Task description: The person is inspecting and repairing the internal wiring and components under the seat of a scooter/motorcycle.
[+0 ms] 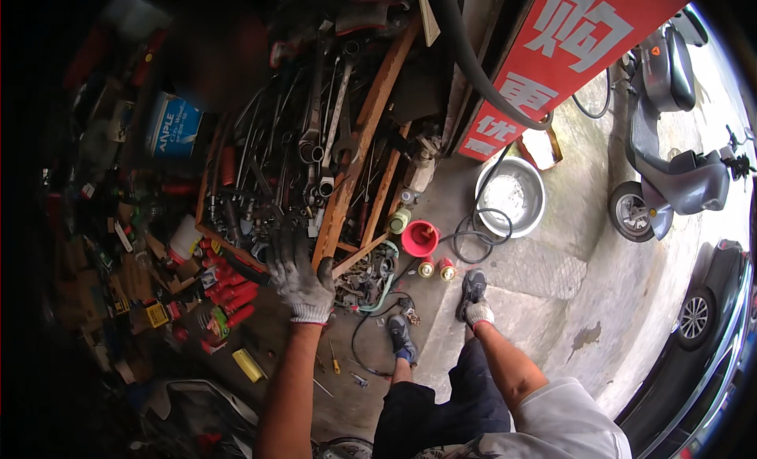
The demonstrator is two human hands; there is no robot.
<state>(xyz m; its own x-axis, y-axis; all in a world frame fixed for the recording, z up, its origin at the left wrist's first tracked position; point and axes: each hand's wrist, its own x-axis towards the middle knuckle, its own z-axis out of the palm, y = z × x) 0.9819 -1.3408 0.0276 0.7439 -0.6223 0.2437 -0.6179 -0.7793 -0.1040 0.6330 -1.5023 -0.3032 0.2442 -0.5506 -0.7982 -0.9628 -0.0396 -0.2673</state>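
My left hand [300,274], in a grimy grey-and-white work glove, reaches to the near edge of a wooden tool tray [377,88]. Its fingers stretch out over small metal sockets and fittings [251,222], and no object shows in its grip. Beyond the fingertips lie several combination wrenches [341,104] and long thin tools, heaped in the tray. My right hand [479,311], gloved too, hangs low over my shoe, away from the tray. Its fingers are too small and foreshortened to make out.
Right of the tray stand a red bowl [420,238], two cans [447,270], a metal basin [512,195] and a black hose [473,238]. Red bottles [233,293] crowd the left. A screwdriver [335,361] lies on the floor. A scooter [670,159] and a car [702,325] stand at right.
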